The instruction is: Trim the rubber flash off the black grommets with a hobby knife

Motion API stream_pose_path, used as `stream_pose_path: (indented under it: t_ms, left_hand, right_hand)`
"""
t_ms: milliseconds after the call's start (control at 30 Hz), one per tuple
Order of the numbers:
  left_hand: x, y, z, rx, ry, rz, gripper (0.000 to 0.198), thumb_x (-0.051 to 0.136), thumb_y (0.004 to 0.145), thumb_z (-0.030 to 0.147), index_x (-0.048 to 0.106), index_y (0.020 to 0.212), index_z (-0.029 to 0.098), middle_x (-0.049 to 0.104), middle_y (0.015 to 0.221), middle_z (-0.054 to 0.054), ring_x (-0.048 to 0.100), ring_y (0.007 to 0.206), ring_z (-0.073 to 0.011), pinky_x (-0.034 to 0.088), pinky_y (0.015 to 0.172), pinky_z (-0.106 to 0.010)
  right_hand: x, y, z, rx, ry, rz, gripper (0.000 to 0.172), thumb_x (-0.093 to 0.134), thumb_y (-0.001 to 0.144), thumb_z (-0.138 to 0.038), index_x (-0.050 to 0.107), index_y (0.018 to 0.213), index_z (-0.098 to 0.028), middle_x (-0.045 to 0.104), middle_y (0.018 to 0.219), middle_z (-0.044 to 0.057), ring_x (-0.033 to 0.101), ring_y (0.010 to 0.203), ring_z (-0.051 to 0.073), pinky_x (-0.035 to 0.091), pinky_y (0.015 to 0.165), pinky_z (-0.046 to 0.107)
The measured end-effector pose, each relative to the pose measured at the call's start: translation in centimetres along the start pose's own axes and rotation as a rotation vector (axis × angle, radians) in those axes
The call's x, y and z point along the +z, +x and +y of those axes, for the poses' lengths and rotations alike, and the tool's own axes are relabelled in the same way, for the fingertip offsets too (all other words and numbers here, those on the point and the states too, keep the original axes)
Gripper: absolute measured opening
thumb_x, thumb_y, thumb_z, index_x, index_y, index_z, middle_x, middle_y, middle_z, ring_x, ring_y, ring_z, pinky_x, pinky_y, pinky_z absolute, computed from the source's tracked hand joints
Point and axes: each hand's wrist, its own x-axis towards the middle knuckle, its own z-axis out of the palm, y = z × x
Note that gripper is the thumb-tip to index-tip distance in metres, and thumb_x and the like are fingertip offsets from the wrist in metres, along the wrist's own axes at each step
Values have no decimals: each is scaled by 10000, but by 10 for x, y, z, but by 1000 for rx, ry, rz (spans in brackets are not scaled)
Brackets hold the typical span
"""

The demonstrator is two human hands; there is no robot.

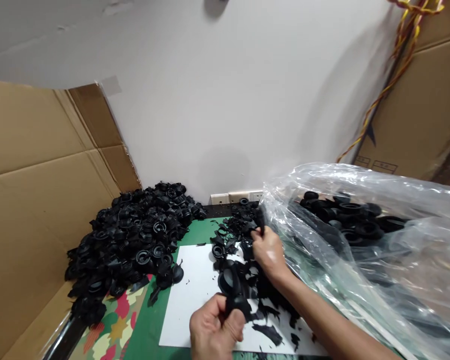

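At the bottom middle, my left hand (217,327) is closed, thumb and fingers pinching a black rubber part (237,300) with rounded, cup-like ends. Further back, my right hand (269,250) is closed too, beside the edge of a clear plastic bag. From its fingers a dark strip (262,217) sticks up, probably rubber scrap; its exact shape is blurred. Below and around both hands, torn black rubber scraps (268,332) and a few ringed parts lie on a white sheet (189,295). More scraps (243,217) are heaped behind my right hand.
A large pile of black rubber parts (135,235) stands at the left against cardboard (41,175). At the right, the clear bag (322,175) holds more black rubber parts (354,215). Wall sockets (240,198) sit behind the green surface (198,230). Twisted yellow-red wires (378,97) hang at the right.
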Motion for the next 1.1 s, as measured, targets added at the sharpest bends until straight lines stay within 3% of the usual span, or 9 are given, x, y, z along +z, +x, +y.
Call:
stream_pose_path:
  t_ms: [67, 133, 300, 433, 533, 667, 800, 967, 1100]
  left_hand:
    - [-4, -1, 0, -24, -62, 28, 345, 792, 554, 397, 565, 517, 139, 486, 413, 48, 374, 426, -63, 260, 431, -179]
    - [-8, 1, 3, -58, -151, 29, 309, 780, 594, 381, 592, 563, 137, 521, 446, 35, 398, 436, -61, 271, 427, -173]
    - [-10, 7, 13, -182, -380, 86, 313, 830, 528, 342, 608, 622, 141, 565, 501, 21, 450, 438, -66, 288, 387, -163]
    - [-2, 6, 15, -258, -519, 78, 395, 874, 411, 332, 629, 646, 130, 585, 520, 20, 450, 413, -64, 273, 338, -151]
    - [6, 3, 12, -302, -549, 72, 421, 889, 360, 313, 661, 651, 111, 590, 499, 14, 447, 388, -63, 285, 322, -154]
    - [10, 0, 5, -337, -552, -15, 364, 873, 418, 320, 687, 631, 92, 586, 474, -4, 454, 387, -69, 302, 328, -163]
    - [10, 3, 0, -321, -512, -74, 301, 834, 519, 327, 686, 660, 105, 571, 460, 3, 467, 391, -74, 287, 340, -164]
    - [12, -1, -4, -274, -437, -155, 248, 833, 533, 257, 651, 634, 122, 507, 377, 33, 439, 336, -69, 266, 352, -177]
    - [9, -9, -9, -372, -368, -281, 274, 807, 573, 318, 635, 614, 109, 540, 375, -8, 427, 302, -73, 205, 326, -183]
  right_hand:
    - [-9, 12, 6, -6, -7, 5, 159, 382, 755, -288, 489, 670, -207, 605, 642, 62, 552, 610, 232, 386, 569, 315]
    - [-16, 12, 11, -40, 5, -72, 181, 435, 744, -332, 529, 659, -203, 618, 627, 46, 560, 607, 235, 393, 573, 315]
    - [-28, -19, 17, -64, 70, -225, 201, 522, 707, -320, 667, 737, -184, 704, 729, 44, 621, 708, 247, 449, 648, 317]
    - [-27, -48, 11, -34, 172, -223, 188, 586, 706, -339, 675, 756, -181, 677, 698, 40, 607, 664, 227, 463, 618, 311]
    - [-19, -63, 3, -156, 299, -226, 130, 590, 734, -300, 653, 781, -196, 631, 707, 26, 587, 626, 190, 467, 570, 277]
    - [-7, -73, -4, -341, 336, -98, 152, 494, 780, -216, 555, 642, -195, 543, 672, 24, 543, 581, 157, 441, 494, 238]
    - [-1, -78, -5, -369, 184, -35, 187, 403, 785, -214, 429, 600, -224, 474, 578, -9, 479, 503, 143, 392, 458, 235]
    - [-10, -53, -2, -293, 47, 6, 160, 376, 724, -255, 348, 567, -250, 463, 501, -17, 452, 435, 156, 345, 430, 254]
    - [-30, -11, 4, -147, -23, 104, 124, 351, 738, -255, 370, 616, -246, 467, 520, -3, 445, 475, 180, 323, 470, 282]
